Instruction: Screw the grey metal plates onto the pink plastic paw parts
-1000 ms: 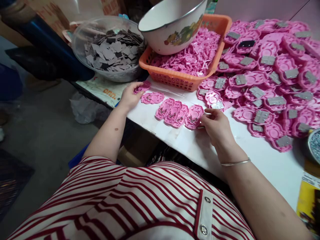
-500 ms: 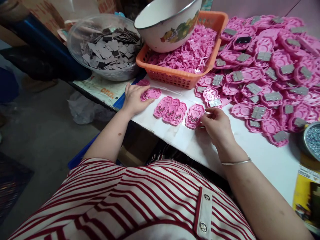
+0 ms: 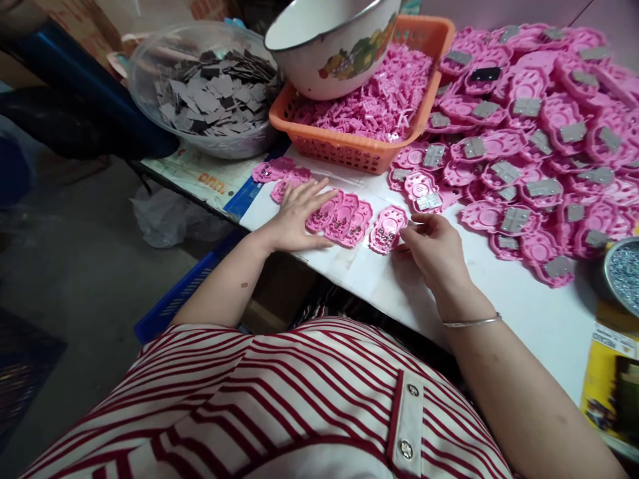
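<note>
My left hand (image 3: 297,216) lies with its fingers spread at the left end of a short overlapping row of pink plastic casings (image 3: 342,218), touching the leftmost one. Small metal bits sit inside these casings. Behind the fingertips, more pink casings (image 3: 274,169) lie partly overlapped and partly covered by the hand. A single pink casing (image 3: 388,229) with metal bits in it rests to the right of the row. Right beside its edge is my right hand (image 3: 432,249), thumb and fingers pinched together. Whatever is between those fingers is hidden.
A big heap of pink casings with grey metal plates (image 3: 526,108) covers the right side. An orange basket (image 3: 344,157) of small pink parts stands behind, an enamel bowl (image 3: 339,70) on it. A clear basin (image 3: 150,100) holds grey squares; a round tin (image 3: 612,273) sits far right.
My left hand has let go of the casings at the left and moved right and nearer, its fingers now spread by the row. My right hand has hardly moved.
</note>
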